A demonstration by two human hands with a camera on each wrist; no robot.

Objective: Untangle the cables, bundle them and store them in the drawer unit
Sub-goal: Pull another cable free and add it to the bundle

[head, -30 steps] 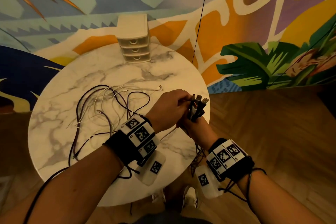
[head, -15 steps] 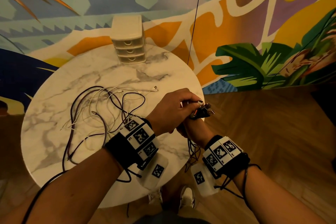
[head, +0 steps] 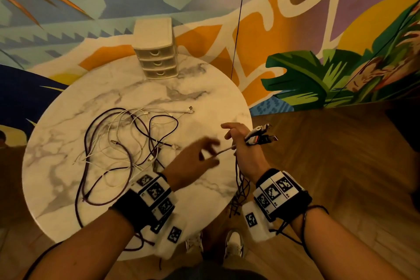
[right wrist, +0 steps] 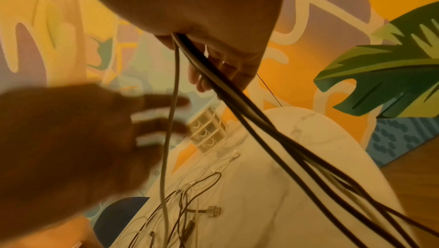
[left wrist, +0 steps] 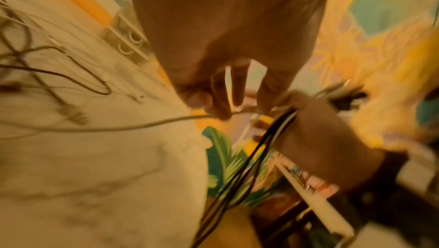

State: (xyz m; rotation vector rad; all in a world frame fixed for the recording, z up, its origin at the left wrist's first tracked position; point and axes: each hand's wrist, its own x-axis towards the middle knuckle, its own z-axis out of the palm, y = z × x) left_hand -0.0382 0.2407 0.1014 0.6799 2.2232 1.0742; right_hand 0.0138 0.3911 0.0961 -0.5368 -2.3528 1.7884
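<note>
A tangle of dark purple and white cables lies on the round marble table. My right hand grips a bunch of cable ends just past the table's right edge. Their USB plugs stick out to the right, its forefinger is stretched out, and the dark cables hang down from the fist. My left hand, blurred, hovers just left of it with fingers spread. A white cable runs from the right fist between its thumb and fingers. The beige three-drawer unit stands at the table's far edge, all drawers closed.
A painted wall rises right behind the table and drawer unit. A thin black cord hangs down in front of the wall. Wooden floor lies to the right, and my shoes show below the table's near edge.
My left hand has let go of the plugs held in my right hand and drawn back to the left with fingers spread. The right hand has tipped the plugs to the right.
</note>
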